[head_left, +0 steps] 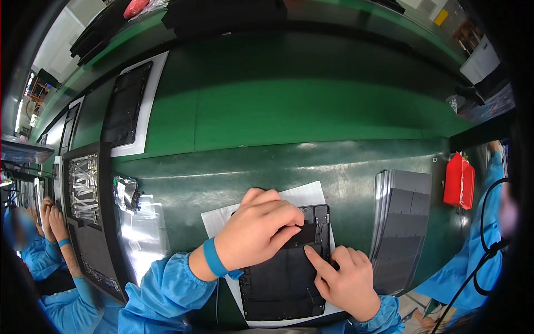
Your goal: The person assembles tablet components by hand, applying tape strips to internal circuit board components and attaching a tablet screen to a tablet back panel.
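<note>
A flat black panel (281,284) lies on a white sheet (303,196) on the green bench in front of me. My left hand (257,229), a blue band at its wrist, rests on the panel's upper part, with fingertips pinching a small dark piece near the top edge. My right hand (346,277) is beside it on the panel's right edge, index finger pressing down next to the left fingertips. Both forearms wear blue sleeves.
A stack of grey sheets (401,228) stands to the right, a red bin (458,181) beyond it. Silvery bags (136,220) and a black tray (89,217) lie on the left. Another black panel on white (127,106) sits farther back. People in blue work at both sides.
</note>
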### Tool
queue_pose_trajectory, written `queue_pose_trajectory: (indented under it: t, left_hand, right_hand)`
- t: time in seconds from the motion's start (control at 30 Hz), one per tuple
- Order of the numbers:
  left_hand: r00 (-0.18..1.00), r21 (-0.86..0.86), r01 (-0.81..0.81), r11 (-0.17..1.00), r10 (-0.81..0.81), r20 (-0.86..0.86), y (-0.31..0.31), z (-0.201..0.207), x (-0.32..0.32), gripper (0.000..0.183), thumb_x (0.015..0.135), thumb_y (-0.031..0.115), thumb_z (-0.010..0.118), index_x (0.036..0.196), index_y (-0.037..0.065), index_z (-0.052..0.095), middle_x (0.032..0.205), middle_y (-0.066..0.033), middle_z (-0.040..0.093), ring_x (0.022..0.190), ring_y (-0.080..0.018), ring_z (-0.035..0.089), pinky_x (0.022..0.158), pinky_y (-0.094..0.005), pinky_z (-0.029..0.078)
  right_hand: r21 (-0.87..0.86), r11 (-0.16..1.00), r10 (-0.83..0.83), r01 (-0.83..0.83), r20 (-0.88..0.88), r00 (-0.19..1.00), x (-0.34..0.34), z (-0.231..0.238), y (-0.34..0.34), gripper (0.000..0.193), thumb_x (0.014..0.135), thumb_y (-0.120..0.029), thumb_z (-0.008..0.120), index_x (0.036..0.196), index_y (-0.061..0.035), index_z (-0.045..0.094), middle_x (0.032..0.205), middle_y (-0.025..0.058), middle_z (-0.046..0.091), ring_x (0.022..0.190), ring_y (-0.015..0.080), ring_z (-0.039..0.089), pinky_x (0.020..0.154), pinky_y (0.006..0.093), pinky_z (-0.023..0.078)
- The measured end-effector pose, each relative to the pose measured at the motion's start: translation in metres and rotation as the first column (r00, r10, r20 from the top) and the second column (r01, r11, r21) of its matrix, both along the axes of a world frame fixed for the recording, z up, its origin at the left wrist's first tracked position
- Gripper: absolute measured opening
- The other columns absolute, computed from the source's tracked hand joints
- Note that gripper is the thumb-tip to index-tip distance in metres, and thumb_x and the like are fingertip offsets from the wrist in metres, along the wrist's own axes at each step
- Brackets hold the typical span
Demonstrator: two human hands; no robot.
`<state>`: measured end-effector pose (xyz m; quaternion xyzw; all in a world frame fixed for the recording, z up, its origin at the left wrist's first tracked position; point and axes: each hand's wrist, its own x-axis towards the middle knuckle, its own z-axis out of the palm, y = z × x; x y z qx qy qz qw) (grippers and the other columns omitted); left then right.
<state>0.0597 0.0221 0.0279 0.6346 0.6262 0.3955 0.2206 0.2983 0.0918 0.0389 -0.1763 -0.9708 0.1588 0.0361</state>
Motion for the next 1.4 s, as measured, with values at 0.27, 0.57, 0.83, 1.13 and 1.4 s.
queue_pose_trajectory:
  t: [0.27, 0.57, 0.83, 1.13, 1.4]
  left_hand:
    - [1.0, -0.035, 0.026, 0.999, -0.026, 0.0, 0.0, 0.001, -0.001, 0.012, 0.083, 0.008, 0.072, 0.089, 0.012, 0.062, 0.083, 0.0019, 0.066, 0.084, -0.0205, 0.057, 0.085, -0.0341, 0.039]
    - [0.999, -0.028, 0.034, 0.999, -0.034, -0.024, 0.002, 0.001, -0.002, 0.013, 0.081, 0.007, 0.073, 0.087, 0.012, 0.063, 0.082, 0.0013, 0.065, 0.082, -0.0204, 0.057, 0.083, -0.0336, 0.039]
    - [0.998, -0.002, 0.032, 0.999, -0.032, -0.057, 0.001, -0.001, -0.001, 0.013, 0.078, 0.005, 0.074, 0.085, 0.012, 0.064, 0.079, 0.0005, 0.064, 0.081, -0.0208, 0.058, 0.082, -0.0336, 0.039]
    - [0.945, 0.035, 0.107, 0.994, -0.09, -0.315, -0.006, -0.001, 0.002, 0.018, 0.076, 0.012, 0.072, 0.094, 0.017, 0.075, 0.086, 0.0024, 0.056, 0.088, -0.0177, 0.054, 0.086, -0.035, 0.04]
    - [0.813, 0.132, 0.087, 0.987, 0.006, -0.582, -0.012, -0.003, 0.004, 0.028, 0.07, 0.02, 0.075, 0.097, 0.026, 0.079, 0.089, 0.0052, 0.057, 0.089, -0.0162, 0.053, 0.087, -0.0387, 0.038]
  right_hand:
    - [-0.019, 1.0, 0.004, -0.004, 0.016, 1.0, 0.0, 0.002, 0.001, 0.066, 0.068, -0.021, 0.075, 0.133, -0.0235, 0.064, 0.081, 0.0058, 0.042, 0.063, 0.0214, 0.049, 0.057, 0.0338, 0.041]
    - [-0.033, 0.999, 0.007, -0.006, 0.029, 1.0, 0.0, 0.003, 0.002, 0.064, 0.069, -0.022, 0.074, 0.133, -0.0226, 0.064, 0.081, 0.0061, 0.042, 0.064, 0.0213, 0.05, 0.057, 0.0339, 0.041]
    - [-0.011, 0.999, -0.047, 0.047, -0.045, 0.998, -0.008, 0.001, -0.001, 0.058, 0.069, -0.014, 0.07, 0.127, -0.02, 0.067, 0.078, 0.0048, 0.039, 0.061, 0.0202, 0.047, 0.055, 0.0343, 0.04]
    - [0.035, 0.998, -0.042, 0.043, -0.023, 0.999, -0.006, 0.0, -0.003, 0.058, 0.072, -0.019, 0.071, 0.129, -0.0176, 0.065, 0.082, 0.0058, 0.042, 0.064, 0.0205, 0.049, 0.057, 0.0341, 0.042]
    - [0.057, 0.998, -0.019, 0.019, -0.009, 1.0, -0.007, 0.0, -0.005, 0.06, 0.074, -0.023, 0.072, 0.133, -0.0177, 0.063, 0.084, 0.0063, 0.045, 0.067, 0.021, 0.051, 0.059, 0.0338, 0.043]
